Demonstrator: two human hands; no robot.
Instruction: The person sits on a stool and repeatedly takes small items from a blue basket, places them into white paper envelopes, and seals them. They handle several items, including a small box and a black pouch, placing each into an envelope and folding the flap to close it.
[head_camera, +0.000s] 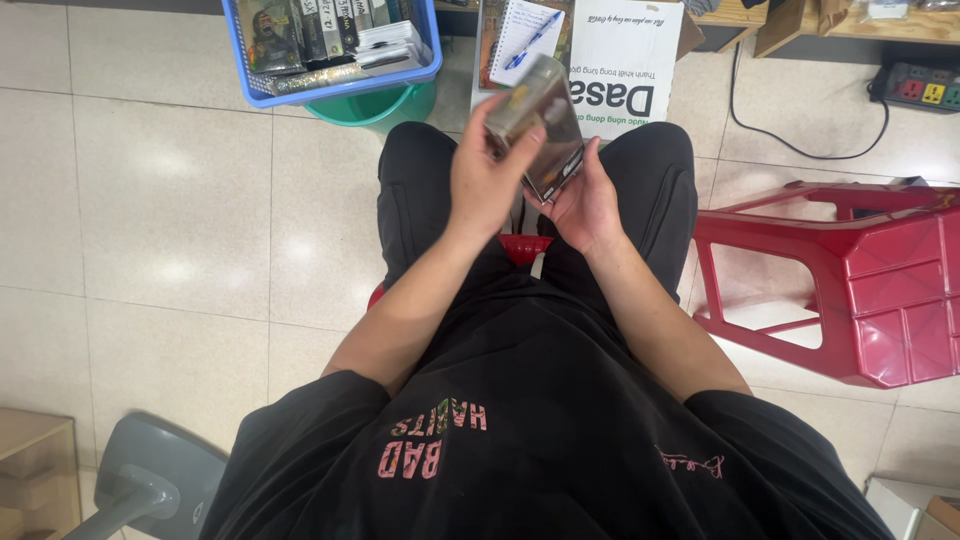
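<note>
flat glossy case (545, 115) held above the knees at upper centre of frame, long axis tilted toward upper left. left hand (487, 180) wrapped over its top; right hand (585, 200) closed beneath, supporting lower edge.

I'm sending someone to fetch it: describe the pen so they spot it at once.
Start at the blue basket of cases at the top, then look right to the open spiral notebook on the floor. The pen lies diagonally across its white page, the only blue thing there.

Shiny case (540, 115) motion-blurred, its cover unreadable; blue basket (335, 85) far left and red stool (850, 290) right cut by edges.
</note>
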